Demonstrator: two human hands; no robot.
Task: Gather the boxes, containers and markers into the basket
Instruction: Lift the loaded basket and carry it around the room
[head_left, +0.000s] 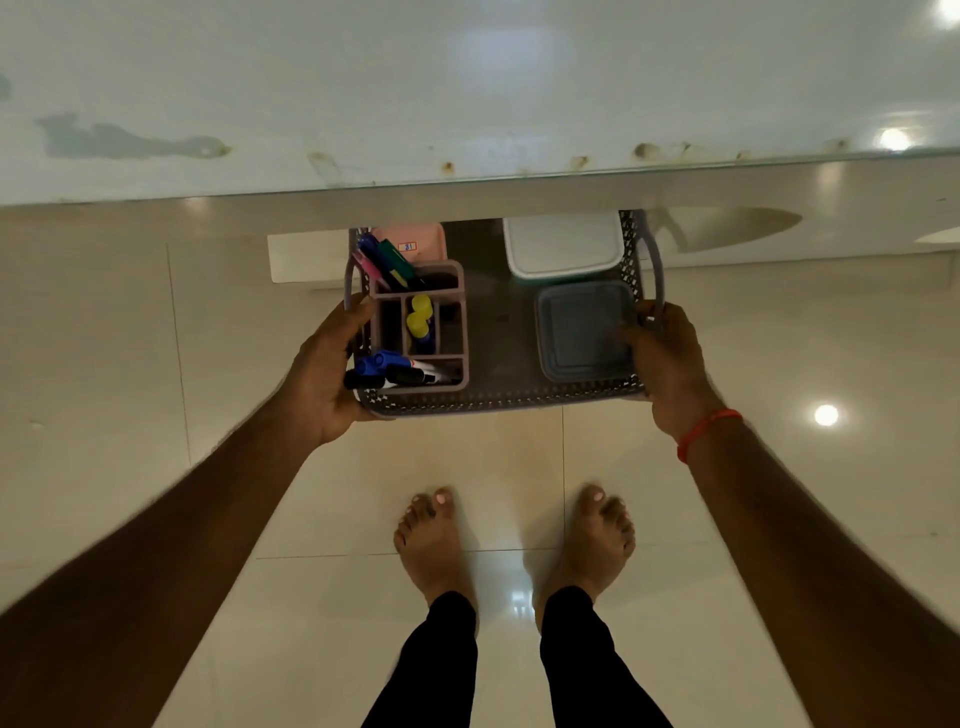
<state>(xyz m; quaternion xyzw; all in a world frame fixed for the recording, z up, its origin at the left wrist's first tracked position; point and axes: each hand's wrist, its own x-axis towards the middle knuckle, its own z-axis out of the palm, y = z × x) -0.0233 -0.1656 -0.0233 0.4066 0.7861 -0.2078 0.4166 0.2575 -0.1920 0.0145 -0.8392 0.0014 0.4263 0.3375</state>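
A grey perforated basket (498, 402) hangs in the air below the table edge, its far part hidden under the tabletop. My left hand (327, 374) grips its left side and my right hand (670, 364) grips its right side by the handle. Inside on the left stands a mauve divided organiser (462, 332) with blue and black markers (389, 366), yellow-capped items (420, 317) and more markers (387, 260) leaning at the back. A pink box (426, 240) lies behind it. On the right sit a white lidded container (563, 247) and a grey lidded container (584, 330).
A white glossy tabletop (467, 93) with rust spots along its near edge spans the top of the view. Below is a shiny tiled floor (156, 364). My bare feet (434, 540) stand just behind the basket.
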